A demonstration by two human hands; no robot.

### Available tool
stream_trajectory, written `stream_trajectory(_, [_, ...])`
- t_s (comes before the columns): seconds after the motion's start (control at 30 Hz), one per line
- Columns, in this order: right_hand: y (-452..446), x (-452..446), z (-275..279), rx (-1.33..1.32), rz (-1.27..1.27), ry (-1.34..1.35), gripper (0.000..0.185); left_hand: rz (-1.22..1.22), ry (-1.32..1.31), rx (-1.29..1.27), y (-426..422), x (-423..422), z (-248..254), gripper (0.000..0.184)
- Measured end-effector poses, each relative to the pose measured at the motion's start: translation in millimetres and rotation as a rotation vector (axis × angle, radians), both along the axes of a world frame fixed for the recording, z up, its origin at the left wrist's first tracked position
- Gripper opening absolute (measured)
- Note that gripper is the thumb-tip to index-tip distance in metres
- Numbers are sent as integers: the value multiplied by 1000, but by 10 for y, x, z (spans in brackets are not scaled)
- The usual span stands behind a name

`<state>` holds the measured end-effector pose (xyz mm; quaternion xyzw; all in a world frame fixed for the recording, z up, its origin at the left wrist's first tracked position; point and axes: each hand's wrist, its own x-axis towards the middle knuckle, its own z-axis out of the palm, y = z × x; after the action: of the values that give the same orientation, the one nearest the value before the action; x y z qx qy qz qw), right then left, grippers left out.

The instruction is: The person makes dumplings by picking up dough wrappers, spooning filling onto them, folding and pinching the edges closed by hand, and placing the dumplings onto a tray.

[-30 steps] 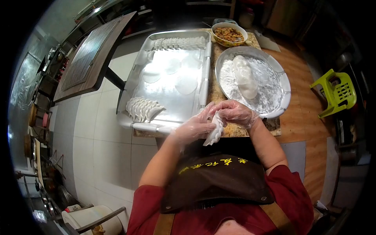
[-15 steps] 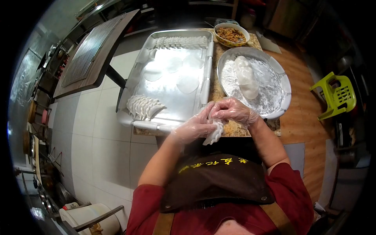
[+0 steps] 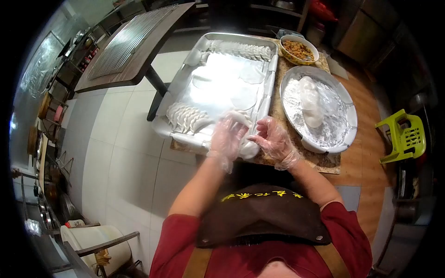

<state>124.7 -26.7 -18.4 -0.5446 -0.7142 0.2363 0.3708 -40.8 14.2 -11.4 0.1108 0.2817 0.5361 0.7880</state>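
Observation:
My left hand [image 3: 228, 139], in a clear plastic glove, is over the near right part of a metal tray [image 3: 194, 142]. Its fingers are bent around a white pleated dumpling [image 3: 243, 116], mostly hidden by the hand. My right hand [image 3: 274, 141], gloved too, is beside the tray's near right corner, thumb and curled fingers apart with nothing seen between them. Overlapping dumplings [image 3: 186, 117] lie at the tray's near left, and another row [image 3: 241, 49] lines its far end. Flat round wrappers [image 3: 244, 97] rest in the middle, partly washed out by glare.
To the right stands a floured basin [image 3: 352, 131] holding a long lump of dough [image 3: 311, 103]. Behind it is a bowl of brown filling [image 3: 298, 50]. A green plastic stool [image 3: 404, 134] is on the wooden floor. A dark table [image 3: 125, 51] stands at the left.
My hands have separated; the left has moved over the tray with the dumpling, and the right has let go of it. The whole view has shifted slightly.

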Motion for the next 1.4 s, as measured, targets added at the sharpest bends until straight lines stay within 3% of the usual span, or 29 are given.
stream_trajectory(0.07, [17,-122,-90,299,-34,-6,35,-7,-20,13,-25,-44,-104,8])
stream_trajectory(0.2, [136,-155,-166,353,-17,-64,21,35,-69,-16,-53,-66,-217,15])
stream_trajectory(0.3, [173,-278,-92,361,35,65,15,73,-69,-75,-57,-132,-237,16])
stream_trajectory(0.37, [151,-371,180,497,106,-120,17,86,-58,-47,-62,-177,-191,16])
stream_trajectory(0.4, [240,-228,-148,286,123,-201,31,88,-42,-20,-64,-217,-177,15])
stream_trajectory(0.43, [305,-277,-103,288,136,-200,31,101,-43,-19,-29,-263,-238,15])
stream_trajectory(0.5, [418,-380,-20,322,68,-128,55,-88,-76,188,12,-361,-408,16])
stream_trajectory(0.53, [480,-417,-27,199,115,-200,77,-38,-67,142,-13,-352,-370,15])
stream_trajectory(0.57, [583,-457,-90,198,121,-201,77,-31,-68,140,1,-337,-539,15])
stream_trajectory(0.6, [691,-510,-213,64,220,-150,78,106,493,464,17,-329,-846,14])
stream_trajectory(0.63, [787,-570,-260,-67,317,-103,80,81,788,637,44,-415,-905,16])
stream_trajectory(0.67, [867,-625,-304,-354,277,116,78,95,1135,804,70,-501,-964,18])
stream_trajectory(0.7, [934,-670,-303,-359,285,118,78,155,1436,942,95,-587,-1019,20])
stream_trajectory(0.73, [1016,-703,-291,-472,372,219,75,40,1488,938,76,-741,-892,27])
stream_trajectory(0.77, [1074,-737,-288,-588,459,321,71,130,1368,858,-36,-794,-778,31])
stream_trajectory(0.8, [1077,-798,-216,-591,460,309,62,213,1008,623,-199,-801,-421,34])
stream_trajectory(0.83, [1104,-852,-230,-599,465,310,62,349,404,254,-288,-799,-79,38])
stream_trajectory(0.87, [1142,-911,-242,-529,500,202,58,446,298,175,-346,-832,89,42])
stream_trajectory(0.93, [1126,-1062,-247,-272,551,-108,53,541,313,188,-387,-1061,-42,40])
stream_trajectory(0.97, [1147,-1132,-222,-274,554,-106,53,533,967,506,-408,-1198,-70,35])
stream_trajectory(1.0, [1182,-1201,-192,-277,570,-292,53,470,1622,823,-424,-1289,-79,31])
stream_trajectory(1.1, [1250,-1295,-337,-183,499,-475,54,468,1583,734,-411,-1305,-114,25])
stream_trajectory(1.13, [1291,-1236,-398,-133,450,-476,55,427,1702,799,-398,-1343,-91,23])
stream_trajectory(1.17, [1333,-1175,-466,-84,400,-476,55,418,1687,814,-375,-1277,-82,23])
stream_trajectory(1.23, [1449,-998,-448,171,607,-399,56,546,446,224,-328,-1112,45,32])
stream_trajectory(1.3, [1581,-821,-446,43,598,-391,60,432,807,505,-322,-1131,-103,48])
stream_trajectory(1.33, [1741,-707,-500,-47,490,-630,56,426,630,401,-303,-1101,16,53])
stream_trajectory(1.37, [1804,-527,-575,69,398,-823,49,418,459,295,-294,-1086,82,59])
stream_trajectory(1.4, [1874,-339,-673,176,297,-1014,43,420,461,294,-279,-1066,72,59])
